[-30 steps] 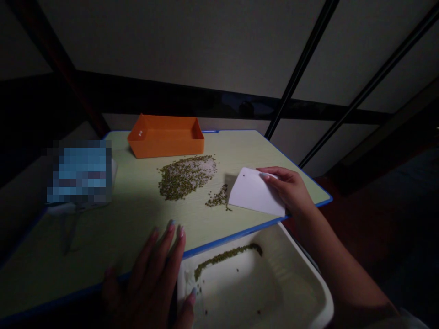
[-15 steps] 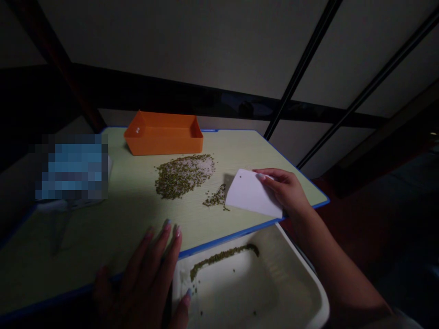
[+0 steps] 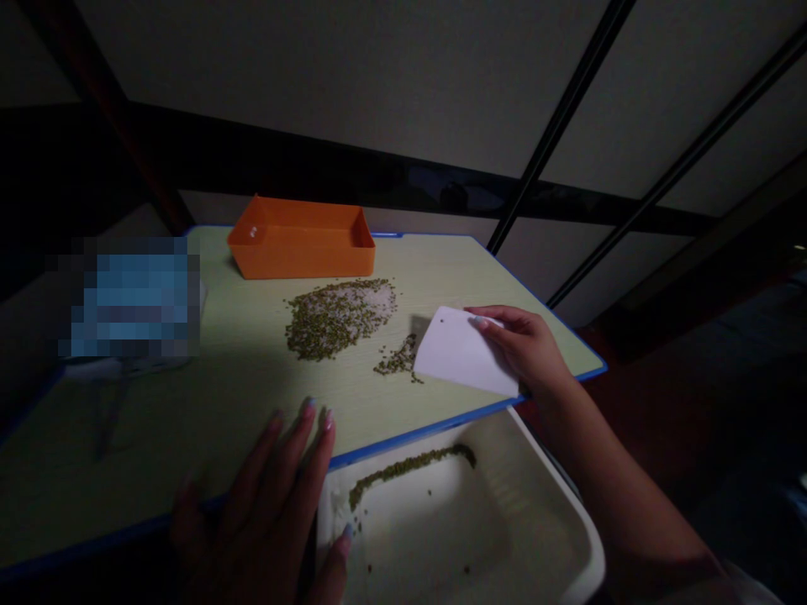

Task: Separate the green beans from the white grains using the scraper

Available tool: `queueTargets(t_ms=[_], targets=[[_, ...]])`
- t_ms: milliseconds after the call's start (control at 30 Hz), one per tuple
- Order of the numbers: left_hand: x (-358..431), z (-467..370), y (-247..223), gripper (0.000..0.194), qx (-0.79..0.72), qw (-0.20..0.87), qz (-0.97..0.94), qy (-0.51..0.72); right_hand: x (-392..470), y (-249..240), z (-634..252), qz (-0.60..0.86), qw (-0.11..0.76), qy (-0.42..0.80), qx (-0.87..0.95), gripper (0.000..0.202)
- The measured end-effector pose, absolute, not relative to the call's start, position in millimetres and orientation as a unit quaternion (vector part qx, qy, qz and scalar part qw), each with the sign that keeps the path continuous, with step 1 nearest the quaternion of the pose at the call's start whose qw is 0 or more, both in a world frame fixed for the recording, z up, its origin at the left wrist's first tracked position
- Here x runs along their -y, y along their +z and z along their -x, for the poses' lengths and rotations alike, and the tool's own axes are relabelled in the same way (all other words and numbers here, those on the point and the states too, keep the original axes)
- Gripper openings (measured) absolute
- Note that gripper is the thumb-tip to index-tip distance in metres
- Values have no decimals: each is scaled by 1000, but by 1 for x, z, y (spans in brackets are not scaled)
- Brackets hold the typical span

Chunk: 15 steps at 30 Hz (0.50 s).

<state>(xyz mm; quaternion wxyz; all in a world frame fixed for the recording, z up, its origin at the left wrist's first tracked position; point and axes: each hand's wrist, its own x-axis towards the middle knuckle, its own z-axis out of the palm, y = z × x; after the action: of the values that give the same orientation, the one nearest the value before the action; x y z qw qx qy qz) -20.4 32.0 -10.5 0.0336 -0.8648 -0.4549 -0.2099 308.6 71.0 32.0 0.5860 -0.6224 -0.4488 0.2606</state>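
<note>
My right hand (image 3: 526,340) grips a white flat scraper (image 3: 463,349) with a small hole in one corner. Its left edge meets a small cluster of green beans (image 3: 396,360) on the table (image 3: 252,386). Left of that lies a larger pile of green beans mixed with white grains (image 3: 337,318). My left hand (image 3: 271,496) has its fingers spread over the table's near edge, the thumb by the rim of a white tub (image 3: 589,538). A line of green beans (image 3: 409,469) lies along the tub's far inner side, with a few loose ones on its bottom.
An orange open box (image 3: 306,260) stands at the back of the table. A pixelated blue object (image 3: 135,294) is at the left side. A blue trim (image 3: 429,433) runs round the tabletop. Behind it rises a pale panelled wall (image 3: 353,76) with dark strips.
The view has shifted very slightly, so the table and box appear a little higher. Both hands, the scraper and the beans keep nearly the same places relative to the table.
</note>
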Motion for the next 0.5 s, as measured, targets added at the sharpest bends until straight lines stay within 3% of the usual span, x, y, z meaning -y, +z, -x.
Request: queueTargets(t_ms=[500], targets=[[-33, 21, -11, 73, 448, 47, 868, -207, -70, 35, -305, 600, 615, 271, 433, 27]])
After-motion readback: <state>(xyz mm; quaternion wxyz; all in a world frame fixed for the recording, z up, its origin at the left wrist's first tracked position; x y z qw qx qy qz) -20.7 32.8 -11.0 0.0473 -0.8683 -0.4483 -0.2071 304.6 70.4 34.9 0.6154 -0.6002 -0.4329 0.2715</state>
